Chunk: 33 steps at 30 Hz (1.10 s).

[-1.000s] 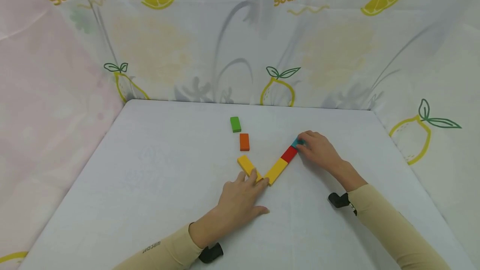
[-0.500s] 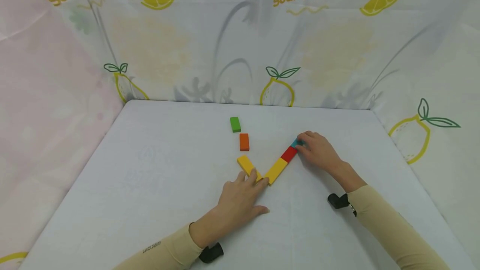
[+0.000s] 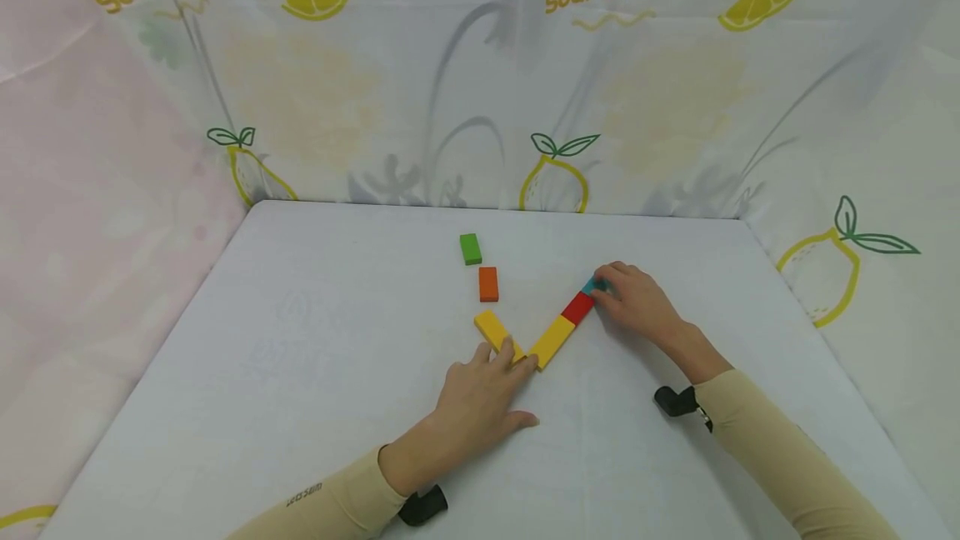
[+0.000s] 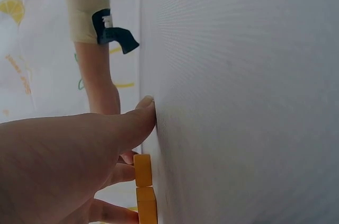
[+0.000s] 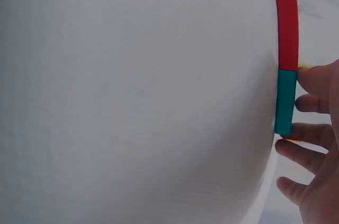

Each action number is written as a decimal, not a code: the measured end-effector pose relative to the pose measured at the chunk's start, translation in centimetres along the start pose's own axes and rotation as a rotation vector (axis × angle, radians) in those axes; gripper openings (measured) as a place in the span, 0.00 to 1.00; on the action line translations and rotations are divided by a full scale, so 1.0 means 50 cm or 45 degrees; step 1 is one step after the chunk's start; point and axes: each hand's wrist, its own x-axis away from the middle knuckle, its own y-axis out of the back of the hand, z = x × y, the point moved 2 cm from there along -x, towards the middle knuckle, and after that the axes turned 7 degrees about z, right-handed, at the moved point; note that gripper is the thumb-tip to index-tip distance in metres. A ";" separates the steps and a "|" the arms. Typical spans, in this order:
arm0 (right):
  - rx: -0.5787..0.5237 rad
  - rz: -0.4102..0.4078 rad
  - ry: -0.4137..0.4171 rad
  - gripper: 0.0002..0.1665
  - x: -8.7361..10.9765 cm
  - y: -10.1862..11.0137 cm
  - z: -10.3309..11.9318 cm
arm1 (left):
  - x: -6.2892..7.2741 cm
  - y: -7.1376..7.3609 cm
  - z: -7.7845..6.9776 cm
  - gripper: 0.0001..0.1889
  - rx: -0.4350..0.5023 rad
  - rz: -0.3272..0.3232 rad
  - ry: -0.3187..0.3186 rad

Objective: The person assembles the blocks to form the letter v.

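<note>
White-topped table (image 3: pixel 337 290), bearing six oblong blocks. 
- Yellow oblong block (image 3: pixel 492 328), leaning toward the left edge; second yellow oblong block (image 3: pixel 553 340), leaning toward the far right corner; near ends close together in a V. 
- Left hand (image 3: pixel 480 398): fingers spread, fingertips on both yellow near ends, thumb apart. 
- Red oblong block (image 3: pixel 577 308), end to end with the second yellow. 
- Teal oblong block (image 5: pixel 285 99), beyond the red, partly beneath the fingers. 
- Right hand (image 3: pixel 637 298): thumb and fingers bent round the teal block. 
- Orange oblong block (image 3: pixel 488 284); green oblong block (image 3: pixel 471 249), nearest the far edge.
</note>
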 end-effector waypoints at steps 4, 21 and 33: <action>-0.002 0.002 -0.020 0.15 0.000 -0.001 0.000 | 0.001 0.001 0.000 0.40 0.011 -0.005 -0.006; 0.062 -0.001 -0.074 0.16 0.002 0.007 0.021 | 0.000 0.000 0.001 0.41 0.000 -0.004 -0.005; -0.033 -0.041 -0.142 0.11 0.009 0.002 0.032 | -0.001 -0.002 0.001 0.40 -0.001 -0.008 -0.010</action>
